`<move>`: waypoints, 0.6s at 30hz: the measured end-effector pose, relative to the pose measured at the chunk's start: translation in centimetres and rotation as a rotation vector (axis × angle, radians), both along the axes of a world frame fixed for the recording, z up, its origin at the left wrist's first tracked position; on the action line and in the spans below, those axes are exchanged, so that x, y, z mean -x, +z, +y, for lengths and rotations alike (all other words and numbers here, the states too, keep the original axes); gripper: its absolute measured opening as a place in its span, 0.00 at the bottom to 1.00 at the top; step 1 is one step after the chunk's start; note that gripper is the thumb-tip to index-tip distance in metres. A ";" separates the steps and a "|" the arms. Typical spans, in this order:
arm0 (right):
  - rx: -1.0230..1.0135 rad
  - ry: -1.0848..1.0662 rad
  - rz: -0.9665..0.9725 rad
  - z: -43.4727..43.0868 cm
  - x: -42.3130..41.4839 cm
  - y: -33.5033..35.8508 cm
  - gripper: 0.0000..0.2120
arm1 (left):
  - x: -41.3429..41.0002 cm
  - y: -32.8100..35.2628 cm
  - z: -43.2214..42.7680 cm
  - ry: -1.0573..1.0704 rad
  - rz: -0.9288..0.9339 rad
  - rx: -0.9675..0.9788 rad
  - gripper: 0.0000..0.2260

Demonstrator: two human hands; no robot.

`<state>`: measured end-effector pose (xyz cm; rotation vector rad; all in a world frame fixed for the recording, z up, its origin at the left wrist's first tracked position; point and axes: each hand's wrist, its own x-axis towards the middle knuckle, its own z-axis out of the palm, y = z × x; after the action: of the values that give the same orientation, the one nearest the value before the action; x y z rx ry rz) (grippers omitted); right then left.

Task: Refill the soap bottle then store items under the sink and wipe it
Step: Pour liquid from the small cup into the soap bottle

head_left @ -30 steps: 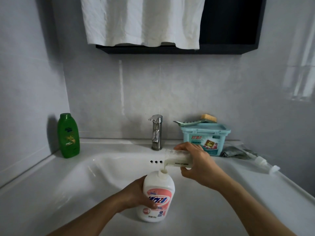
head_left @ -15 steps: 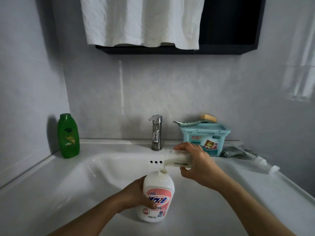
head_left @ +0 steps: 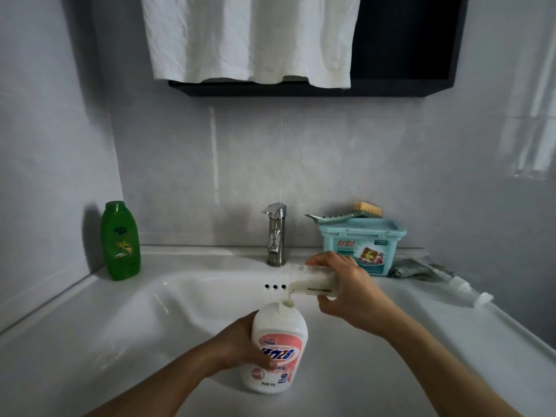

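Observation:
A white soap bottle [head_left: 278,341] with a pink label stands upright on the sink's front rim, its cap off. My left hand [head_left: 240,344] grips its left side. My right hand [head_left: 349,291] holds a clear refill container [head_left: 311,282] tipped sideways over the bottle's open neck. A thin stream of creamy soap runs from its lip into the neck. The pump top [head_left: 464,288] lies on the right rim of the white sink [head_left: 210,296].
A green bottle [head_left: 120,240] stands at the back left corner. The steel faucet [head_left: 276,233] is behind the basin. A teal lidded box [head_left: 361,246] with a brush [head_left: 346,213] on it and a grey cloth [head_left: 412,269] sit at back right. A white towel [head_left: 249,37] hangs above.
Almost nothing has moved. Both hands keep their hold, and the container stays tipped while soap keeps flowing into the bottle.

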<state>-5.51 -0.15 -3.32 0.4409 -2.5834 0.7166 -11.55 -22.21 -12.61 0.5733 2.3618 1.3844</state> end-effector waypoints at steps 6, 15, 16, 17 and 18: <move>-0.002 0.003 0.006 0.1 0.1 -0.1 0.27 | 0.0 0.1 0.0 -0.007 -0.003 0.005 0.31; -0.009 0.005 0.019 0.1 0.1 -0.1 0.27 | 0.0 0.0 0.0 -0.003 0.006 0.000 0.30; -0.007 0.006 0.020 0.2 0.1 -0.1 0.27 | 0.0 0.0 0.0 0.001 0.007 0.000 0.30; -0.005 0.007 0.021 0.2 0.1 -0.2 0.27 | 0.0 0.0 0.0 0.002 0.006 -0.001 0.30; -0.005 0.007 0.020 0.2 0.1 -0.2 0.27 | 0.0 0.0 0.0 0.000 0.005 0.000 0.29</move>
<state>-5.65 0.04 -3.47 0.4562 -2.5667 0.7042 -11.60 -22.25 -12.65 0.5774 2.3655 1.3850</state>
